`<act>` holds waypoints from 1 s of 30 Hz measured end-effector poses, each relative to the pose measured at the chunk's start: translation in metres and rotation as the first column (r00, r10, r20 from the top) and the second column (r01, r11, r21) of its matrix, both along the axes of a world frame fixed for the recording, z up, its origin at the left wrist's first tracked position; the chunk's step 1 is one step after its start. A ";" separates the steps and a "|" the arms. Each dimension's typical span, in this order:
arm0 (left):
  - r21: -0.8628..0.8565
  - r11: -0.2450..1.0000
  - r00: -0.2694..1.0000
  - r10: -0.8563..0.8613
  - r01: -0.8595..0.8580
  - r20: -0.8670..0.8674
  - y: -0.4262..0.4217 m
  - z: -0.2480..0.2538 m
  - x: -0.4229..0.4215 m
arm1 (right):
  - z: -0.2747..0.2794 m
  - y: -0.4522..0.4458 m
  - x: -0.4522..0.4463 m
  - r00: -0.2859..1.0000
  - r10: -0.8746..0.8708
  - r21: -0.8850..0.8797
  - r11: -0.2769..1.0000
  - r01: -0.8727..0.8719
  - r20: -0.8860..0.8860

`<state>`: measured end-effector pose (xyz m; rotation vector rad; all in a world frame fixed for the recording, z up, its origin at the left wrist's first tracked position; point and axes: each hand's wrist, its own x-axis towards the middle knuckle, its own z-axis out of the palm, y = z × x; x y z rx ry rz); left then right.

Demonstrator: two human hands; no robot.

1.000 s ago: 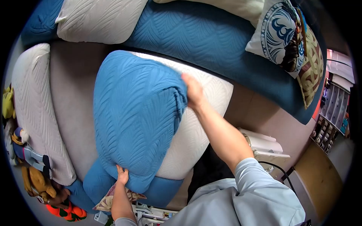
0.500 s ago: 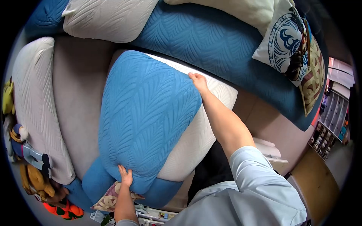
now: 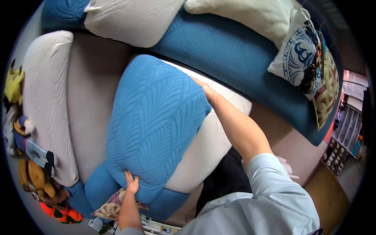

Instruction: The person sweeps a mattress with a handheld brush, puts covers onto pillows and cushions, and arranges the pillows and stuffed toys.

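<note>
A large blue quilted cushion (image 3: 156,117) lies tilted over a white quilted cushion (image 3: 203,152). My right hand (image 3: 203,89) grips its upper right edge, with the fingertips partly hidden by the fabric. At the bottom edge, my left hand (image 3: 132,183) holds a pinch of the blue cover, its thumb and a finger showing. The blue surface is mostly smooth, with creases near my left hand. Below my left hand, a patterned pillow (image 3: 111,205) shows beside my forearm.
A blue sofa section (image 3: 219,49) runs across the top, bearing a cream pillow (image 3: 250,15) and a blue-and-white patterned pillow (image 3: 299,55). A long pale cushion (image 3: 49,105) stands at left, beside plush toys (image 3: 35,152). A shelf (image 3: 346,125) is at far right.
The blue cover's bunched right side has flattened out. My right hand has shifted along that edge, while my left hand stays at the bottom. The view has shifted, moving the surroundings slightly right.
</note>
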<state>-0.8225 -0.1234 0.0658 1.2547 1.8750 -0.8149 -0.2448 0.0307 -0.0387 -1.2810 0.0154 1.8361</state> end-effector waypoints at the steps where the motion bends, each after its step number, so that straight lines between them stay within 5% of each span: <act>1: -0.017 1.000 1.000 0.012 -0.012 0.005 0.002 0.000 -0.001 | -0.002 0.011 -0.002 0.999 0.009 0.073 0.997 -0.006 -0.041; 3: -0.058 0.998 0.999 0.036 -0.036 0.008 0.013 0.017 0.015 | 0.000 0.019 -0.001 0.968 0.039 0.036 0.999 -0.032 -0.248; 4: 0.057 0.998 1.000 0.000 -0.002 0.022 0.008 0.016 0.006 | 0.004 0.020 0.001 0.937 0.047 0.016 0.999 -0.044 -0.345; 7: 0.058 0.927 0.917 0.356 -0.371 0.179 0.029 -0.003 -0.083 | 0.023 0.005 -0.010 0.957 0.101 0.074 0.994 -0.084 -0.272; 10: 0.477 0.870 0.968 0.214 -0.126 -0.135 0.066 0.038 0.007 | 0.085 -0.008 -0.020 0.961 0.210 0.166 0.969 -0.181 -0.178; 12: 0.667 0.695 0.958 0.266 -0.269 0.110 0.081 0.041 0.039 | 0.121 -0.022 -0.038 0.950 0.283 0.249 0.937 -0.244 -0.134; 13: 0.693 0.503 0.855 0.334 -0.517 0.396 0.081 0.026 0.039 | 0.145 -0.026 -0.047 0.958 0.269 0.275 0.932 -0.234 -0.096; 18: 0.750 0.529 0.852 -0.092 -0.397 0.515 0.063 0.207 0.160 | 0.246 -0.058 -0.109 0.965 0.248 0.399 0.896 -0.194 -0.089; 21: 0.913 0.393 0.806 -0.502 -0.109 0.313 0.026 0.302 0.217 | 0.285 -0.080 -0.153 0.962 0.248 0.448 0.877 -0.172 -0.116; 24: 0.929 0.340 0.838 -0.457 -0.145 0.298 -0.002 0.362 0.228 | 0.362 -0.096 -0.203 0.981 0.186 0.574 0.809 -0.125 -0.049; 27: 0.875 0.325 0.783 -0.406 -0.359 0.471 -0.015 0.428 0.189 | 0.437 -0.103 -0.233 0.913 0.405 0.553 0.753 -0.358 0.039; 28: 0.865 0.291 0.751 -0.432 -0.409 0.500 -0.022 0.458 0.180 | 0.481 -0.113 -0.252 0.946 0.288 0.659 0.742 -0.122 -0.150; 30: 0.841 0.226 0.712 -0.451 -0.493 0.538 -0.042 0.520 0.164 | 0.548 -0.130 -0.277 0.919 0.290 0.686 0.727 -0.032 -0.265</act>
